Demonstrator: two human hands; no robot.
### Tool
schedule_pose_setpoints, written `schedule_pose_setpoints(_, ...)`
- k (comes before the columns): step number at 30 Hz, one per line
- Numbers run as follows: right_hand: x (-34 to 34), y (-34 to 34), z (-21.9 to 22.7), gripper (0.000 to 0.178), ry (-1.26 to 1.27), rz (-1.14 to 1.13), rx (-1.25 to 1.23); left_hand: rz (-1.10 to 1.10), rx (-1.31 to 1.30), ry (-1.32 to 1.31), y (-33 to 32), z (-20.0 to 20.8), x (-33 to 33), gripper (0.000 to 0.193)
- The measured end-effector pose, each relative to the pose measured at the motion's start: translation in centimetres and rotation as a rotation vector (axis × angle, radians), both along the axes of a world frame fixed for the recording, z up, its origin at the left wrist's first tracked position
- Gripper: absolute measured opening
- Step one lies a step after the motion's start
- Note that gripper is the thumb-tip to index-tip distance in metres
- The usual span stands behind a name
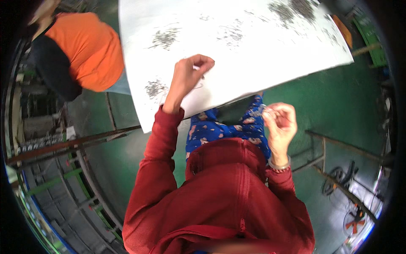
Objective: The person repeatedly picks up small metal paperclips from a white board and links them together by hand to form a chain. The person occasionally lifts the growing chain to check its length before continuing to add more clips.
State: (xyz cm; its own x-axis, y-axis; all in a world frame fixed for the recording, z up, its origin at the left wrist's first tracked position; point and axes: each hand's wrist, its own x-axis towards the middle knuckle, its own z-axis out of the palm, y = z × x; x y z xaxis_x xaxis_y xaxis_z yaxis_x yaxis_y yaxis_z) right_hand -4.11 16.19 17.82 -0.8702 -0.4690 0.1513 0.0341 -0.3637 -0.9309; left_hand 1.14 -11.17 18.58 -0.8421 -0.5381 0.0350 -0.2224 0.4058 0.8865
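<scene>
Over the near left part of a white tabletop, my left hand is closed, thumb and forefinger tips brought together. Whatever may be pinched there is too small to name. My right hand is off the table's near edge, to the right above my lap, fingers bent in against the thumb. Something small and shiny seems to show at its fingertips, but I cannot make out its kind. A loose pile of thin dark pieces lies left of my left hand, with another pile farther off.
More thin dark pieces are scattered mid-table, and a denser heap lies far right. A person in an orange top is at the table's left edge. Metal bars run at the left; a frame stands at the right.
</scene>
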Motion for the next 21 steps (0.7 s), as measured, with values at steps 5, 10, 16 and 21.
schedule_pose_setpoints(5, 0.1, -0.4, -1.6, 0.029, 0.007, -0.094, 0.003, -0.28, 0.477, 0.197, 9.4, 1.4, 1.2, 0.006)
schedule_pose_setpoints(10, 0.4, -0.6, -2.0, 0.029, -0.011, -0.122, -0.023, -0.28, 0.202, 0.306, 11.9, 0.8, 0.5, 0.009)
schedule_pose_setpoints(16, 0.2, -1.0, -2.2, 0.026, 0.069, -0.137, 0.012, -0.196, 0.369, 0.279, 13.0, 1.2, -0.1, 0.009)
schedule_pose_setpoints(21, -2.3, -0.1, -1.9, 0.021, 0.164, -0.108, -0.002, -0.219, 0.338, 0.243, 12.9, 1.7, 0.3, 0.006)
